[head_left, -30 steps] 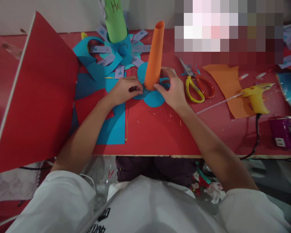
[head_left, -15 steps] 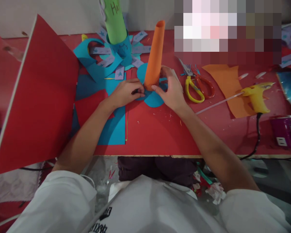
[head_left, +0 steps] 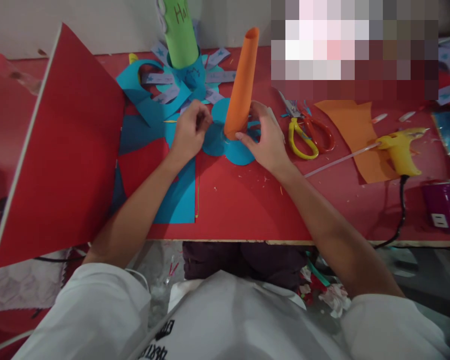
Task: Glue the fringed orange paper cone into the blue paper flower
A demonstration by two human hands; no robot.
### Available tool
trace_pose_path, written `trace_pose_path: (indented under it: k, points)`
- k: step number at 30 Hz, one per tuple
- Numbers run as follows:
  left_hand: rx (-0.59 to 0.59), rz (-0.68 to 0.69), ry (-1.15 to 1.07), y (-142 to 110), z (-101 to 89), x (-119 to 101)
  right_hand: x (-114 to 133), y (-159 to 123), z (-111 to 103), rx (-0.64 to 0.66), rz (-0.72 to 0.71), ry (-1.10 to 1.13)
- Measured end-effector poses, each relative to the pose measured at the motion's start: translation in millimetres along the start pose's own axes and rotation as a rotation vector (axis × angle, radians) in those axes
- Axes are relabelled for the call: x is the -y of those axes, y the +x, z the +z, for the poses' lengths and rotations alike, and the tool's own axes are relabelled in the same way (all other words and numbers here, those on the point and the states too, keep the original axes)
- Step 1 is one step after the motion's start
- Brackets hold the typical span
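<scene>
An orange paper tube, narrower toward its top, stands tilted slightly right on a blue paper flower shape with rounded petals. My right hand grips the tube's lower end, its thumb at the front of the base and its other fingers behind. Left of the tube, my left hand hovers by the petals, apart from the tube. Its fingers are curled together, and whatever they may pinch is hidden. Behind stands a green paper tube in a blue paper ring, with star-printed strips around it.
Scissors with yellow and red handles lie to the right, near an orange paper sheet and a yellow glue gun. A purple box sits at the far right. A red board stands upright on the left, beside blue sheets.
My left hand has drawn back from the tube's base, up and to the left, uncovering the left petal. My right hand still holds the tube.
</scene>
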State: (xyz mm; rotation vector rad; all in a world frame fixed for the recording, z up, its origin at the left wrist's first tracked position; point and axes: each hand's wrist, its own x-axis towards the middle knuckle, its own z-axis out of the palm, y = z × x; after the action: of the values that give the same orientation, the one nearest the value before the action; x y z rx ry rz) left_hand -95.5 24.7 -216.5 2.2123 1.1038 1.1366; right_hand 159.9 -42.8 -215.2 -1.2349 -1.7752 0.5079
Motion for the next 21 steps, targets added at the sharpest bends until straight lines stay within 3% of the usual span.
trace_pose_path:
  k: [3, 6, 11, 17, 21]
  points:
    - [-0.055, -0.031, 0.078, -1.0, -1.8, 2.8, -3.5, 0.7, 3.2, -0.005, -0.002, 0.005]
    - [0.019, -0.033, 0.139, -4.5, -0.3, -1.0, -5.4, 2.7, 5.5, 0.007, -0.002, 0.004]
    - [0.142, -0.031, 0.031, -6.9, 9.1, -7.4, 5.7, 4.2, 1.3, 0.021, -0.079, -0.006]
    - [-0.063, -0.117, -0.010, -1.9, 8.8, -10.9, 25.8, 1.1, -8.7, 0.087, -0.057, -0.140]
    - [0.037, -0.199, -0.074, 1.5, 3.4, -7.1, 24.4, -0.6, -9.2, 0.015, -0.165, -0.080]
